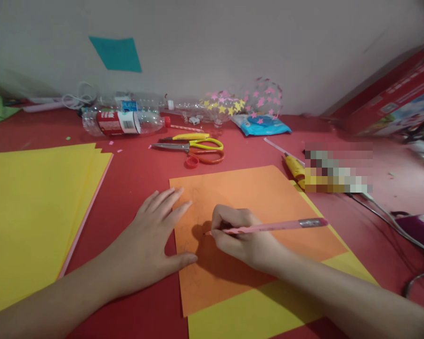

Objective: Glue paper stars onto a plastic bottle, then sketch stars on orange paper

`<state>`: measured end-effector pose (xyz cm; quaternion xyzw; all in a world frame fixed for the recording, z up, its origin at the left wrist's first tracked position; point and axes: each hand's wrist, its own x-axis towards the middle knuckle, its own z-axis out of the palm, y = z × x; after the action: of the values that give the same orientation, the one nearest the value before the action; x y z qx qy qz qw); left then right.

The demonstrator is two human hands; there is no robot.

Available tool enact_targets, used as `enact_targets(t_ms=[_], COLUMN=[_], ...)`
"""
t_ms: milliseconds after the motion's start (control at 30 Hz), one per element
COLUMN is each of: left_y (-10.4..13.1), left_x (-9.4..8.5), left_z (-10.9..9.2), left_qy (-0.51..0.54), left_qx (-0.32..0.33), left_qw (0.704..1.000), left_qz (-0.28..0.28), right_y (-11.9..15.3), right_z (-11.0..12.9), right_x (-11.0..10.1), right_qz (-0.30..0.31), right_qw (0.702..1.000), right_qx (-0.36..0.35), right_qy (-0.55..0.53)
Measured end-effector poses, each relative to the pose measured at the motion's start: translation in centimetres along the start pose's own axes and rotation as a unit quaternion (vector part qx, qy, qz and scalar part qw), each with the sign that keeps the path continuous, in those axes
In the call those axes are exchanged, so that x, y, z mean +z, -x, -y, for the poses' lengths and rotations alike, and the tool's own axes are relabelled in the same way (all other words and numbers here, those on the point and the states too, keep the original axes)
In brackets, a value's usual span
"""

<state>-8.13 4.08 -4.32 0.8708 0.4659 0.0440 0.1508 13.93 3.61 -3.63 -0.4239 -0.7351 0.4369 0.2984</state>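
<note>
My right hand (247, 235) is closed around a pink pencil (279, 226) with an eraser at its end. The pencil's tip meets an orange sheet of paper (261, 193) left of the middle. Faint pencil marks run down the sheet's left side. Across that left edge lies my left hand (159, 235), flat with fingers spread, partly on the orange paper and partly on the red table. Beneath the orange sheet, a yellow sheet (254, 310) shows along the bottom and right.
Behind the paper lie scissors (189, 147), a yellow cutter (191, 137), a red ring (192, 162) and a plastic bottle (123, 122). Yellow sheets (31, 212) are stacked at left. A yellow glue gun (294, 168), a blue packet (265, 126) and cables (385, 219) are at right.
</note>
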Motion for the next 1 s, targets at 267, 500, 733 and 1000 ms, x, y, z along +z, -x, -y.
enact_targets(t_ms=[267,500,733,1000], left_y=[-0.06,-0.01,-0.23,-0.13], left_x=[0.0,-0.03,-0.18,-0.1], left_z=[0.06,0.04,-0.07,0.02], left_qy=[0.006,0.005,-0.007,-0.003], left_qx=[0.001,0.002,-0.005,-0.002], left_qw=[1.0,1.0,1.0,1.0], left_qz=[-0.004,-0.002,0.01,0.005], right_y=[-0.13,-0.19,-0.11,0.01], right_z=[0.41,0.41,0.25,0.15], right_x=[-0.49,-0.54,-0.47,-0.15], right_qz=[0.028,0.036,0.03,0.036], right_qw=[0.999,0.999,0.999,0.999], right_qx=[-0.02,-0.025,-0.024,-0.024], right_qy=[0.014,0.017,0.022,0.011])
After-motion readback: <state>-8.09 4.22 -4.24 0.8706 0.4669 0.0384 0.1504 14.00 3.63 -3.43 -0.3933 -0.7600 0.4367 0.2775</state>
